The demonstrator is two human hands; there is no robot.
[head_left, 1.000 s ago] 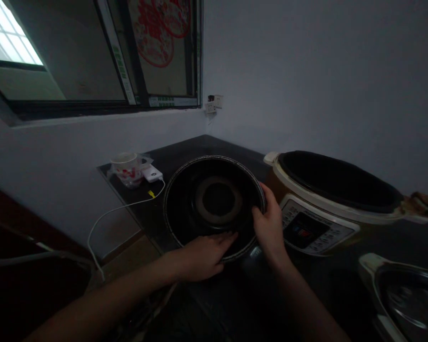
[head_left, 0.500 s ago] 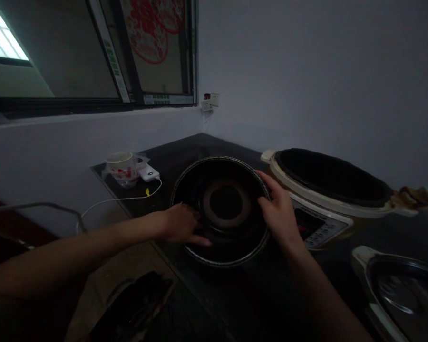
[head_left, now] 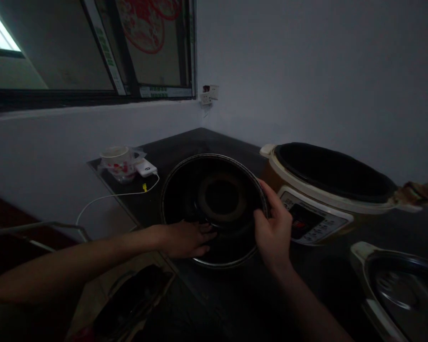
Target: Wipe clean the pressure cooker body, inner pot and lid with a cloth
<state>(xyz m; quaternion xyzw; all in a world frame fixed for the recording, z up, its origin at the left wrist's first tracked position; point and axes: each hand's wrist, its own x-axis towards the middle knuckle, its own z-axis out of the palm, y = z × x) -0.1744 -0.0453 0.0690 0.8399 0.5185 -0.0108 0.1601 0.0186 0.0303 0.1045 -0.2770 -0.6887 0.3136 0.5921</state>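
Note:
A round black cooking pot (head_left: 231, 160) with a thin pale rim is tilted toward me above the dark countertop. Its inside shows a lighter ring around a black centre. On the pot's right side, my right hand (head_left: 274, 223) is closed over the rim, thumb inside and fingers outside. My left hand (head_left: 187, 239) reaches over the lower left rim into the pot, its fingers stretched out and a little apart against the inner wall. I see nothing held in it, though the fingertips are dim. The pot's underside is hidden.
An electric cooker (head_left: 316, 228) with a wide dark opening stands right of the pot; an oval lid-like piece (head_left: 374, 275) lies nearer. A cup in plastic (head_left: 117, 164), a white power bank (head_left: 146, 167) and a cable (head_left: 103, 195) are at left. Below hangs a dark bag-like object (head_left: 135, 294).
My left hand has moved down and slightly right along the pot's inner wall, its fingers stretching out more. The pot has shifted slightly left; my right hand keeps its hold on the rim.

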